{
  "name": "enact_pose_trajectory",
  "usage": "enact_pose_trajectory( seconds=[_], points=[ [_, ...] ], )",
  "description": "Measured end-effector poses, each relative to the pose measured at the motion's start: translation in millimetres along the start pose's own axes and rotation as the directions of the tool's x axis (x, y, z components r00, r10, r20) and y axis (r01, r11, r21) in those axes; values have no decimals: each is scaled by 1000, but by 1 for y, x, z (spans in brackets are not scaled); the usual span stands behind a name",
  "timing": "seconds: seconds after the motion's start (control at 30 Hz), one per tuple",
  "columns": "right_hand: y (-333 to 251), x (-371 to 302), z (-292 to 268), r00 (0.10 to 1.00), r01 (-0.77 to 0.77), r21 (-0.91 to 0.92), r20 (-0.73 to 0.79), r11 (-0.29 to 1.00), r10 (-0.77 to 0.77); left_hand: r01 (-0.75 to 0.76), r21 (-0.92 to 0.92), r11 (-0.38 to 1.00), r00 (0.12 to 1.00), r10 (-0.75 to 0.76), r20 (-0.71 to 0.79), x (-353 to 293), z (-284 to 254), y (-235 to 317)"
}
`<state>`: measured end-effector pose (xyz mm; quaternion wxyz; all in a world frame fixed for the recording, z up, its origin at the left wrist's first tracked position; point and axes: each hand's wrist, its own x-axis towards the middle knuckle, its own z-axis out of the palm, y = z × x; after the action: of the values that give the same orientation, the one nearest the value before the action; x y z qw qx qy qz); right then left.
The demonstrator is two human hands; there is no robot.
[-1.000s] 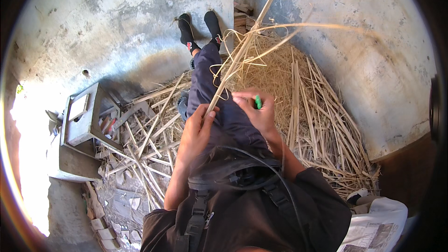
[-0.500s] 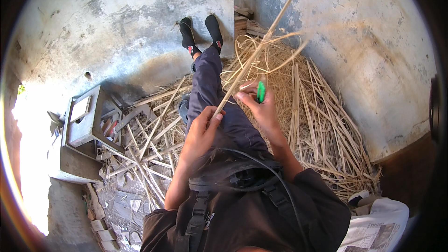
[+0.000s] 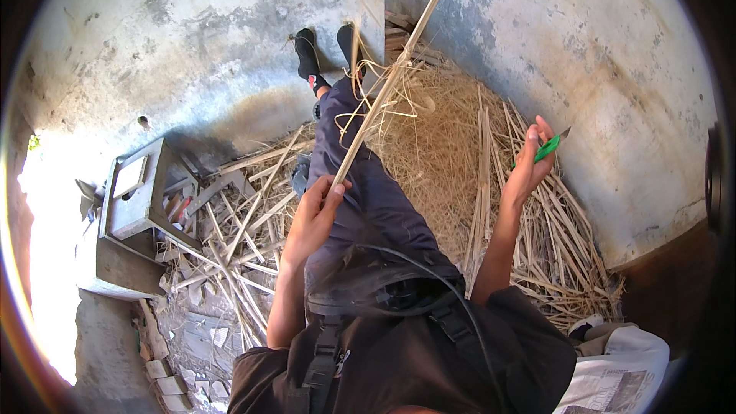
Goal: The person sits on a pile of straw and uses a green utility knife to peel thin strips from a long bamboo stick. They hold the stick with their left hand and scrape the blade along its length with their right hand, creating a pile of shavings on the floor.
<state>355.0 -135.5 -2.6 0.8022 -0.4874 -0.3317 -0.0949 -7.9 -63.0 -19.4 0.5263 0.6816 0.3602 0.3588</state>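
My left hand [image 3: 316, 211] is closed round the lower end of a long pale bamboo strip [image 3: 376, 111]. The strip slants up and to the right across my legs, with thin curly shavings [image 3: 402, 92] hanging about its upper half. Well off to the right, my right hand [image 3: 527, 162] keeps a knife with a green handle [image 3: 547, 149] against its fingers. The short blade points up and right, apart from the strip. Some of those fingers are stretched out, and the exact grip is partly hidden.
A heap of fine shavings [image 3: 433, 169] lies right of my legs, beside a pile of bamboo strips [image 3: 563, 234]. More strips [image 3: 241, 245] and rubble cover the left floor near a wooden frame [image 3: 138, 192]. Walls [image 3: 598, 69] stand ahead and right; a printed white sack [image 3: 617, 376] lies lower right.
My right hand has swung right with the knife, away from the strip. The strip's far end has tilted left, and its shavings have shifted left over my legs and foot.
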Motion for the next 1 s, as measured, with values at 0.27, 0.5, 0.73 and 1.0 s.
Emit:
enact_pose_trajectory(
  seconds=[0.27, 0.5, 0.73, 1.0],
  points=[
    [-48, -82, 55, 681, 327, 92, 668, 941, -301, -63, 19, 998, 992, 61, 114, 10, 14, 13],
    [-37, -92, 77, 709, 307, -205, 701, 929, -80, -149, 63, 987, 984, 141, 111, 2, 24, 36],
    [-25, -83, 81, 691, 456, -105, 667, 884, -278, -221, 161, 962, 975, 214, 62, -6, 26, 29],
    [-24, -79, 82, 682, 470, -142, 684, 871, -257, -180, 207, 962, 983, 171, 62, -12, 20, 20]
  ],
)
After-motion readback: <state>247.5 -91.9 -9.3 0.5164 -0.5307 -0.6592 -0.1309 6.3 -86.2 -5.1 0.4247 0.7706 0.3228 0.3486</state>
